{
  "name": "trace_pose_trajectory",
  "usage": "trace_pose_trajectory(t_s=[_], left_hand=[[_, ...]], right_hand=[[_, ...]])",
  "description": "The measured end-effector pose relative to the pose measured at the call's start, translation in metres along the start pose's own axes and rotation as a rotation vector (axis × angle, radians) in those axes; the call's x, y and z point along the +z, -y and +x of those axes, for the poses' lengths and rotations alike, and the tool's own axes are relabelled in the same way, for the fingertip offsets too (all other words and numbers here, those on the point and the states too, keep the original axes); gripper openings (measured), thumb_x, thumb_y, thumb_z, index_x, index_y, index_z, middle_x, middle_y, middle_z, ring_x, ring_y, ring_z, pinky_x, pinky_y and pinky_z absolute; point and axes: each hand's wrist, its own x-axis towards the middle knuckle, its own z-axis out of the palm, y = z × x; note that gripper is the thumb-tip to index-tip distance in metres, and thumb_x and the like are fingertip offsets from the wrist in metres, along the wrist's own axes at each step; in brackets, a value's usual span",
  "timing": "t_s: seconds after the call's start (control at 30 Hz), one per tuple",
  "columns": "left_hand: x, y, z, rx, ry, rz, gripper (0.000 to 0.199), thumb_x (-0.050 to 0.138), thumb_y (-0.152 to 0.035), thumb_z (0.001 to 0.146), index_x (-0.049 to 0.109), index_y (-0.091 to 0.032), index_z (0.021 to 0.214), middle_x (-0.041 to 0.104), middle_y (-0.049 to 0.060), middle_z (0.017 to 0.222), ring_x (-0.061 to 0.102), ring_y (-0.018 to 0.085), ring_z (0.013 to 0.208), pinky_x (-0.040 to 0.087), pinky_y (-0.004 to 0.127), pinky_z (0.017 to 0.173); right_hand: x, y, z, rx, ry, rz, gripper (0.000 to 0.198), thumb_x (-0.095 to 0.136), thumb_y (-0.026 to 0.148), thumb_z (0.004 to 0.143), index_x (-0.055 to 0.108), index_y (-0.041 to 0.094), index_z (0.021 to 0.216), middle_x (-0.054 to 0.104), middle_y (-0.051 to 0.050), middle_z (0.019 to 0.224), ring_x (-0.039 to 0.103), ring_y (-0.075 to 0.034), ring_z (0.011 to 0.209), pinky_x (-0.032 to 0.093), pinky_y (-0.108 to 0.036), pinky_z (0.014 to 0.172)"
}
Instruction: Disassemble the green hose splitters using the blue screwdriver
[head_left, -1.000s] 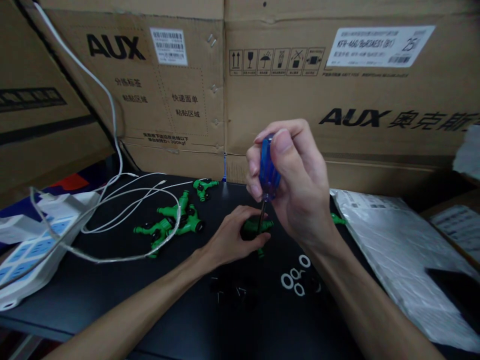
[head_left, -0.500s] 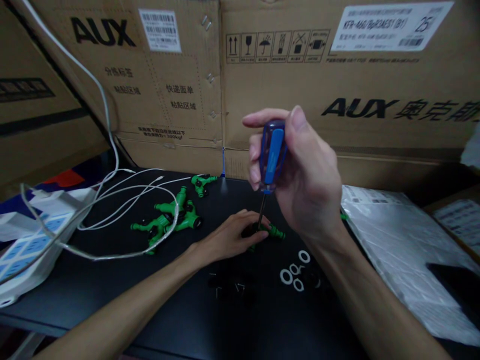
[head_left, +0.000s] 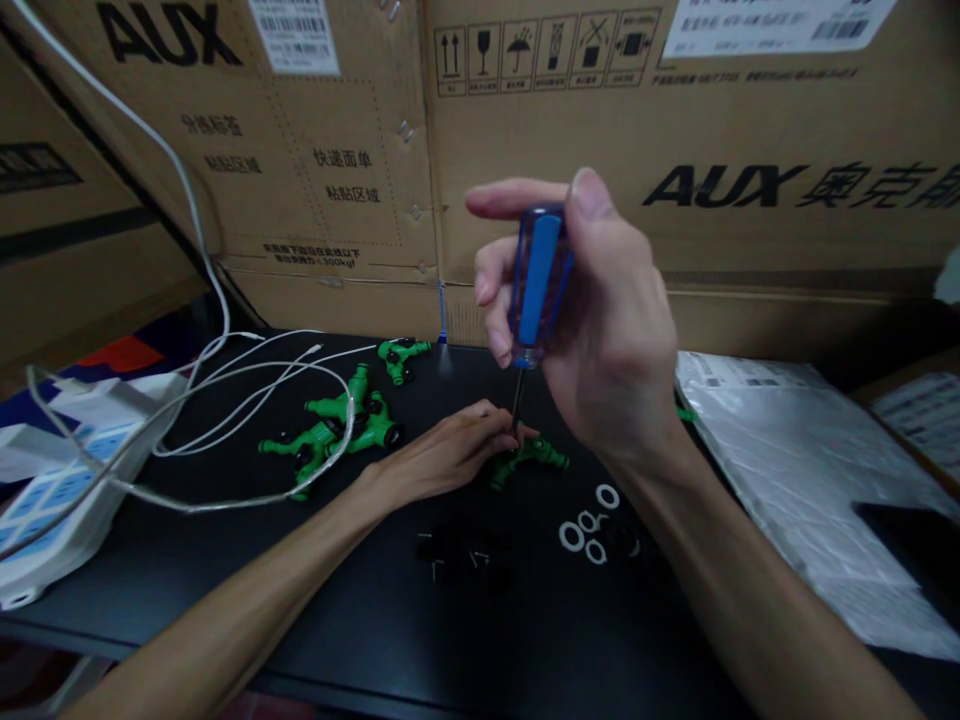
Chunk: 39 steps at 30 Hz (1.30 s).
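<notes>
My right hand (head_left: pixel 607 310) is wrapped round the blue handle of a screwdriver (head_left: pixel 538 280), its index finger stretched out over the top. The screwdriver points down, slightly tilted, its tip among the fingers of my left hand (head_left: pixel 469 445). Those fingers are closed at the near end of the shaft, on a green Y-shaped hose splitter (head_left: pixel 534 452) lying on the black table. Exactly where the tip meets the splitter is hidden. Several white ring washers (head_left: pixel 572 537) lie in front of my right wrist. Small dark parts with thin metal pins (head_left: pixel 478 558) lie nearer me.
Several more green hose splitters (head_left: pixel 326 435) are heaped at the left, with one (head_left: pixel 401 358) farther back. A white cable (head_left: pixel 225 505) loops over the heap from a power strip (head_left: pixel 82 480). Cardboard boxes (head_left: pixel 510 150) wall the back. Plastic packaging (head_left: pixel 810 500) lies right.
The view has tilted slightly down. My left fingers have drawn in toward the screwdriver's tip, uncovering more of the green hose splitter. My right hand still grips the screwdriver, its handle slightly turned.
</notes>
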Motion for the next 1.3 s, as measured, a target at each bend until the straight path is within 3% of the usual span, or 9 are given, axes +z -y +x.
trace_pose_trajectory(t_s=[0.07,0.2,0.43,0.63,0.7,0.8,1.03,1.17,1.3], left_hand=[[0.0012,-0.0001,0.0014,-0.012,-0.016,-0.029,0.019,0.044,-0.033,0.109,0.058,-0.021,0.101,0.065,0.006,0.108,0.064,0.02,0.103,0.05,0.031,0.089],[0.0025,-0.0009,0.0028,-0.053,-0.045,-0.058,0.019,0.053,-0.038,0.106,0.056,-0.02,0.099,0.067,0.005,0.102,0.068,0.021,0.1,0.051,0.031,0.083],[0.0017,0.0014,0.0009,-0.002,-0.031,0.132,0.023,0.038,-0.027,0.11,0.06,-0.021,0.111,0.068,0.006,0.105,0.065,0.021,0.099,0.05,0.034,0.088],[0.0024,-0.0049,0.0035,-0.073,-0.086,0.055,0.018,0.055,-0.037,0.105,0.057,-0.02,0.1,0.072,0.006,0.104,0.069,0.022,0.099,0.052,0.034,0.085],[0.0022,-0.0054,0.0029,-0.032,-0.085,0.073,0.011,0.053,-0.03,0.106,0.059,-0.021,0.105,0.072,0.005,0.104,0.068,0.021,0.097,0.051,0.033,0.086],[0.0021,-0.0041,0.0017,0.023,-0.07,0.115,0.018,0.044,-0.022,0.108,0.061,-0.023,0.114,0.071,0.004,0.107,0.066,0.019,0.099,0.049,0.032,0.089],[0.0014,-0.0033,0.0031,-0.03,-0.08,0.083,0.015,0.055,-0.034,0.105,0.061,-0.021,0.104,0.072,0.003,0.105,0.066,0.019,0.096,0.049,0.032,0.089],[0.0015,-0.0023,0.0023,0.036,-0.057,0.068,0.02,0.046,-0.028,0.109,0.064,-0.023,0.114,0.07,0.003,0.103,0.065,0.019,0.097,0.048,0.032,0.089],[0.0039,-0.0006,0.0034,-0.003,-0.095,-0.028,0.019,0.05,-0.029,0.107,0.068,-0.021,0.108,0.071,0.003,0.103,0.066,0.018,0.099,0.049,0.03,0.09]], right_hand=[[0.0003,0.0001,-0.0005,-0.033,-0.029,-0.011,0.023,0.065,0.05,0.096,0.062,0.028,0.104,0.059,0.003,0.079,0.05,-0.013,0.055,0.04,-0.029,0.048],[0.0004,-0.0049,0.0001,-0.089,-0.098,-0.098,0.038,0.082,0.047,0.083,0.052,0.029,0.098,0.059,0.006,0.077,0.053,-0.012,0.058,0.045,-0.025,0.051],[-0.0038,-0.0081,0.0033,-0.026,-0.03,-0.168,0.035,0.075,0.055,0.088,0.061,0.026,0.103,0.059,0.004,0.077,0.055,-0.012,0.059,0.05,-0.024,0.053],[-0.0058,-0.0062,0.0016,-0.042,-0.029,-0.23,0.03,0.076,0.045,0.09,0.061,0.025,0.107,0.054,0.006,0.072,0.052,-0.01,0.056,0.05,-0.023,0.052],[-0.0064,-0.0055,0.0014,-0.034,-0.018,-0.223,0.028,0.076,0.044,0.09,0.062,0.025,0.105,0.054,0.007,0.07,0.052,-0.01,0.055,0.049,-0.023,0.05],[-0.0067,-0.0045,0.0007,-0.018,0.006,-0.203,0.025,0.074,0.043,0.092,0.063,0.025,0.105,0.055,0.007,0.071,0.052,-0.01,0.054,0.048,-0.023,0.05],[-0.0048,-0.0035,-0.0004,-0.057,-0.022,-0.192,0.024,0.074,0.044,0.092,0.063,0.024,0.099,0.055,0.006,0.072,0.052,-0.01,0.055,0.051,-0.024,0.053],[-0.0058,-0.0036,0.0008,-0.069,-0.021,-0.214,0.025,0.072,0.046,0.093,0.064,0.023,0.096,0.059,0.005,0.074,0.054,-0.009,0.056,0.05,-0.022,0.05],[-0.0064,-0.0017,0.0016,-0.077,-0.012,-0.201,0.012,0.071,0.029,0.095,0.062,0.021,0.094,0.058,0.006,0.073,0.052,-0.007,0.053,0.049,-0.021,0.049]])
